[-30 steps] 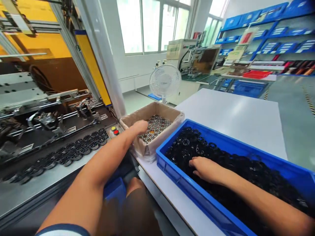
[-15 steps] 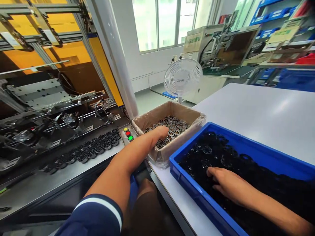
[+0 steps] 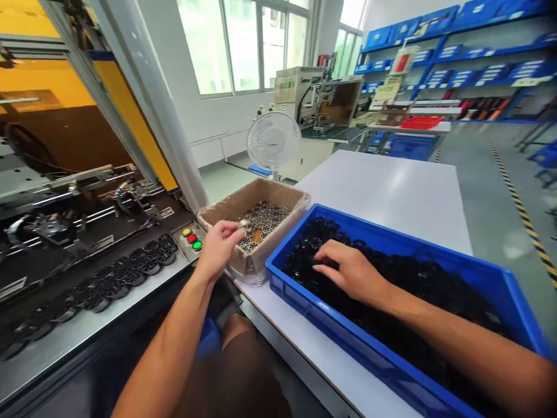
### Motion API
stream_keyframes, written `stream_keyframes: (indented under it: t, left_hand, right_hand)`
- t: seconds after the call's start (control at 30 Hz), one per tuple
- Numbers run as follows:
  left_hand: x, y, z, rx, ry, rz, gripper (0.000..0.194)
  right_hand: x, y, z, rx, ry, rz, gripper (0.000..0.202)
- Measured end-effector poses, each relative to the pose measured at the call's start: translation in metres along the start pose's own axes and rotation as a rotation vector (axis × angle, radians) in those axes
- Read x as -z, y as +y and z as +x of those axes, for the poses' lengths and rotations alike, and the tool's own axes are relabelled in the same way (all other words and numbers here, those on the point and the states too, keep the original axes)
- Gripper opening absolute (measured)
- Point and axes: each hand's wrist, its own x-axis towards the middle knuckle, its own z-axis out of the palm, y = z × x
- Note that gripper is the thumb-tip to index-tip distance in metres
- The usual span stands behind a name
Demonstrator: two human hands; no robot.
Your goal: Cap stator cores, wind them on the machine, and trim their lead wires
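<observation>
A white table (image 3: 391,180) stands in a bright room. On it, a cardboard box (image 3: 235,202) lined with clear plastic holds many metal rings (image 3: 272,216); just beside, a blue bin (image 3: 478,268) contains a heap of black parts (image 3: 418,277). The left hand (image 3: 220,247) pinches a small metal piece (image 3: 245,224) at its fingertips, above the box. The right hand (image 3: 354,273), fingers bent, is over the black parts; I cannot tell whether it grips one.

Bare hands (image 3: 220,248), bare forearms (image 3: 177,337), dark shorts (image 3: 243,380)
</observation>
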Motion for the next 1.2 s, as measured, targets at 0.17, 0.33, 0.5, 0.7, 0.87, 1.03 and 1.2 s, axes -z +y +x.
stream_keyframes:
  t: [0.17, 0.33, 0.5, 0.7, 0.87, 1.03, 1.2]
  left_hand:
    - [-0.012, 0.015, -0.123, -0.027, -0.082, -0.499, 0.037]
    - [-0.027, 0.03, -0.155, -0.076, -0.067, -0.639, 0.047]
    - [-0.032, 0.033, -0.157, -0.083, -0.186, -0.722, 0.031]
    - [-0.037, 0.031, -0.163, 0.011, -0.211, -0.67, 0.048]
    - [-0.042, 0.03, -0.161, 0.059, -0.279, -0.743, 0.043]
    - [-0.048, 0.037, -0.164, 0.077, -0.225, -0.721, 0.043]
    - [-0.049, 0.046, -0.166, 0.006, -0.093, -0.675, 0.049]
  right_hand:
    - [-0.006, -0.065, -0.03, 0.446, 0.287, 0.314, 0.015]
    - [-0.013, -0.087, -0.045, 0.645, 0.334, 0.332, 0.017]
    - [-0.015, -0.087, -0.047, 0.721, 0.387, 0.286, 0.019]
    - [-0.014, -0.089, -0.047, 0.711, 0.412, 0.319, 0.017]
    - [-0.014, -0.086, -0.045, 0.736, 0.422, 0.286, 0.014]
    - [-0.018, -0.081, -0.044, 0.761, 0.42, 0.205, 0.011]
    - [-0.013, -0.082, -0.044, 0.751, 0.399, 0.256, 0.011]
